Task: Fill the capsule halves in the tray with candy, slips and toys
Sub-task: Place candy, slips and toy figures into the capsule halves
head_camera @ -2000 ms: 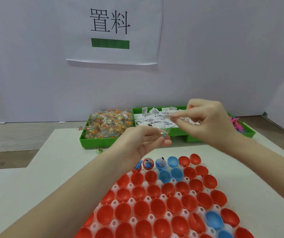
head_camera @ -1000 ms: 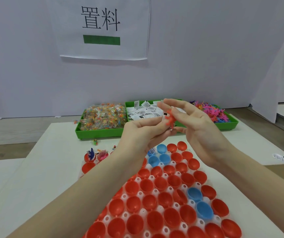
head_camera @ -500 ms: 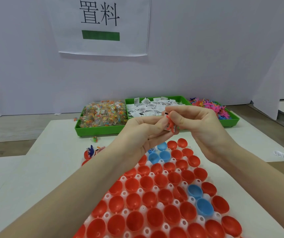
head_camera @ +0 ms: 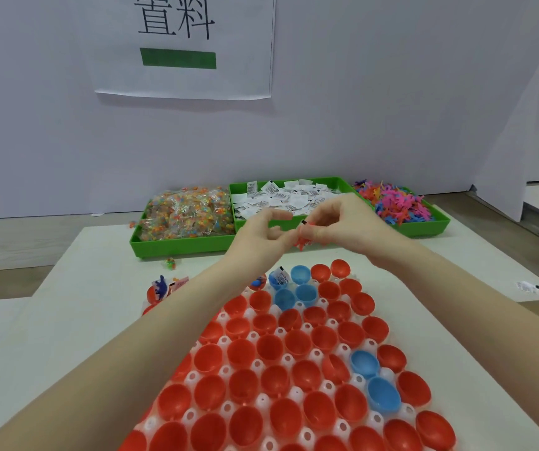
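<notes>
Both hands meet above the far end of the tray [head_camera: 263,400], a white moulded sheet of round sockets with small holes between them; the right hand [head_camera: 343,222] pinches a small red-orange toy [head_camera: 302,240] and what seems to be a white slip with a black mark between thumb and fingertips, its grip clenched on them; the left hand [head_camera: 261,234] curls beside it, fingertips touching the toy, though whether it truly grasps is hard to tell. The capsule halves [head_camera: 297,346] sit open side up in the sockets, smooth glossy plastic cups, mostly red with a few blue ones [head_camera: 382,395]; most look empty, while a blue half [head_camera: 279,281] at the far end holds a printed slip. Beyond on the pale tabletop [head_camera: 66,320] stand three green plastic bins: crinkly clear-wrapped candy [head_camera: 186,216] at left, white paper slips [head_camera: 281,198] in the middle, spiky pink, blue and orange toys [head_camera: 395,206] at right.
</notes>
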A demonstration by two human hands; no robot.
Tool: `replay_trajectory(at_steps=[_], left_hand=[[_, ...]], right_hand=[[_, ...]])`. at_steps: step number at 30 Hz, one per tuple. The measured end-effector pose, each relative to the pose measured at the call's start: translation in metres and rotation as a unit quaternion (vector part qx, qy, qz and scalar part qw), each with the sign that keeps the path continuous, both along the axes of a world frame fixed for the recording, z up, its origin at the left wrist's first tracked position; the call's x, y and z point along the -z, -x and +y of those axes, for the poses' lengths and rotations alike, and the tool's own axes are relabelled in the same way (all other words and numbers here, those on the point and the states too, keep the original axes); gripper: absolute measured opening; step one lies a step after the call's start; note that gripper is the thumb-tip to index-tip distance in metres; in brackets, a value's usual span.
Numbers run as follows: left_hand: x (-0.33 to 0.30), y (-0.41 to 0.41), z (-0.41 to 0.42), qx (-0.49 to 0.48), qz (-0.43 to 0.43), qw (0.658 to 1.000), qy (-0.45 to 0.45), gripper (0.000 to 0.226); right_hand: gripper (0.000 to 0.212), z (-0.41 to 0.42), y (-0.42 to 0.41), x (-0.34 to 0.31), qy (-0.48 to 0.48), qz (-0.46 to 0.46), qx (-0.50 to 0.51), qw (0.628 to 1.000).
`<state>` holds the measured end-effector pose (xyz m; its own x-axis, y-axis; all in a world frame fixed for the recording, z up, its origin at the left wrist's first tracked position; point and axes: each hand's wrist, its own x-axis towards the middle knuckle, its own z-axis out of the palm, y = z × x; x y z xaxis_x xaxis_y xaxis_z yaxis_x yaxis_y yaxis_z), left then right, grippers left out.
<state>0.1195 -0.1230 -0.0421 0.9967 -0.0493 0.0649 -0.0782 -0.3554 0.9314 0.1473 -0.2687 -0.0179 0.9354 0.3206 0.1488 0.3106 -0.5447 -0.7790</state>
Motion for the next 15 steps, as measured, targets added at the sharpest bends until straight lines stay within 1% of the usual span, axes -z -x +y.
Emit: replay_trajectory(at_steps=[1, 2, 4, 5, 6, 7, 9, 12, 15], left_hand=[[0.006, -0.004, 0.002, 0.008, -0.010, 0.998, -0.069, 0.050], [0.011, -0.007, 0.004, 0.020, -0.016, 0.988, -0.154, 0.059], [0.021, -0.013, 0.007, 0.055, -0.019, 0.942, -0.331, 0.076], [0.025, -0.015, 0.006, 0.071, -0.020, 0.918, -0.390, 0.081], [0.028, -0.018, 0.005, 0.083, -0.020, 0.904, -0.420, 0.083], [0.030, -0.021, 0.003, 0.092, -0.018, 0.899, -0.428, 0.083], [0.033, -0.026, -0.002, 0.106, -0.015, 0.903, -0.416, 0.080], [0.038, -0.030, -0.008, 0.121, -0.021, 0.907, -0.402, 0.069], [0.041, -0.032, -0.013, 0.126, -0.029, 0.910, -0.394, 0.057]], right_hand=[[0.017, -0.001, -0.003, 0.009, 0.010, 0.003, 0.012, 1.000], [0.016, -0.002, -0.006, 0.019, 0.019, 0.009, 0.021, 1.000], [0.013, -0.005, -0.009, 0.038, 0.036, 0.023, 0.027, 0.999], [0.013, -0.006, -0.010, 0.045, 0.043, 0.025, 0.029, 0.998], [0.014, -0.007, -0.012, 0.050, 0.047, 0.024, 0.030, 0.998], [0.014, -0.007, -0.013, 0.053, 0.053, 0.020, 0.031, 0.998], [0.013, -0.006, -0.015, 0.058, 0.066, 0.003, 0.029, 0.997], [0.010, -0.003, -0.015, 0.061, 0.080, -0.023, 0.021, 0.996], [0.020, -0.002, -0.015, 0.062, 0.095, -0.037, 0.006, 0.995]])
